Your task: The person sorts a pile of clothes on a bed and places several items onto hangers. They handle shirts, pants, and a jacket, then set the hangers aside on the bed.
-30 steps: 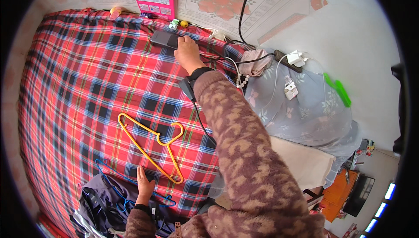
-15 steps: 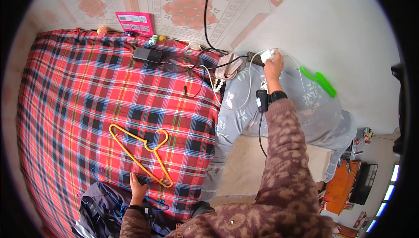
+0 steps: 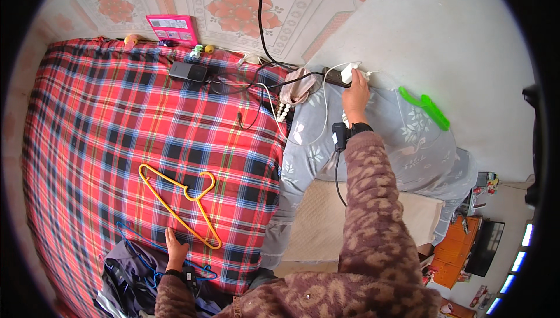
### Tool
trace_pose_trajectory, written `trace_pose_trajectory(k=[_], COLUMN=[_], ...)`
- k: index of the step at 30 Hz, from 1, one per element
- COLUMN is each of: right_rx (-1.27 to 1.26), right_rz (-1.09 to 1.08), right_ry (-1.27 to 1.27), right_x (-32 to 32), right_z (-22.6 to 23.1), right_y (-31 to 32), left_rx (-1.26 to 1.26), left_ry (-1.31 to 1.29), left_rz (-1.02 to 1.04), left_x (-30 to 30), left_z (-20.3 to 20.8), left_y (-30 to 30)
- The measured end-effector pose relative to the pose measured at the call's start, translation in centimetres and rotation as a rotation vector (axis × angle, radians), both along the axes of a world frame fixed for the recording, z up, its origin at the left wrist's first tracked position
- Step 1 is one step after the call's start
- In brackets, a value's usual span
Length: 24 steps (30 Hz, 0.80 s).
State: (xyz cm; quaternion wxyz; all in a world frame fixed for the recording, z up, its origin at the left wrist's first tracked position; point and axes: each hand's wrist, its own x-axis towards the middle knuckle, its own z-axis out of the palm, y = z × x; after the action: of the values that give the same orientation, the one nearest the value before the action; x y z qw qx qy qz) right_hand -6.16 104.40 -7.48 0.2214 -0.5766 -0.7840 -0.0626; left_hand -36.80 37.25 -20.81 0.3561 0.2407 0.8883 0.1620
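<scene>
My right hand (image 3: 356,99) reaches to the far side of the bed, its fingers closed on a white charger (image 3: 348,73) at the end of a dark power strip (image 3: 335,77). A thin white cable (image 3: 327,108) loops away over the grey-blue floral cloth. My left hand (image 3: 176,250) holds nothing; its fingers are stretched out over the plaid cloth. It hovers near or rests by a blue hanger (image 3: 142,237) and a dark garment (image 3: 129,276). Just beyond it lies a yellow hanger (image 3: 170,205).
A grey box-shaped device (image 3: 188,71) and tangled black cables lie along the wall on the plaid cloth (image 3: 99,155). A pink box (image 3: 174,30) leans there. A green hanger (image 3: 424,108) lies at right, against the white wall. A beige pad (image 3: 315,225) covers part of the bed.
The view has shifted slightly, so most things sit a little further left. My right hand stays at the white charger, its wrist turned somewhat. My left hand remains outstretched.
</scene>
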Motion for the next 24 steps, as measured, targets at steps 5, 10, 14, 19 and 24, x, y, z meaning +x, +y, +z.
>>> trace_pose_trajectory(k=[5, 10, 14, 19, 24], right_rx=[-0.032, -0.107, -0.020, 0.065, 0.002], right_rz=[0.019, 0.042, 0.036, -0.088, 0.110], right_ry=[-0.022, -0.014, 0.208, 0.400, 0.790], right_x=[0.6, 0.7, 0.9, 1.3, -4.3], right_z=[0.6, 1.7, 2.0, 3.7, 5.5], right_y=[0.8, 1.5, 0.2, -1.8, -7.2], left_rx=[-0.051, -0.076, -0.006, 0.033, 0.345], left_ry=[-0.033, -0.066, -0.166, -0.088, -0.035], left_rz=[0.024, -0.060, -0.022, 0.055, 0.002], left_x=[-0.2, -1.8, -2.6, -1.4, 0.9], left_z=[0.0, 0.8, 1.0, -0.3, 0.2], left_y=[0.4, 0.0, -1.2, -2.8, -5.7])
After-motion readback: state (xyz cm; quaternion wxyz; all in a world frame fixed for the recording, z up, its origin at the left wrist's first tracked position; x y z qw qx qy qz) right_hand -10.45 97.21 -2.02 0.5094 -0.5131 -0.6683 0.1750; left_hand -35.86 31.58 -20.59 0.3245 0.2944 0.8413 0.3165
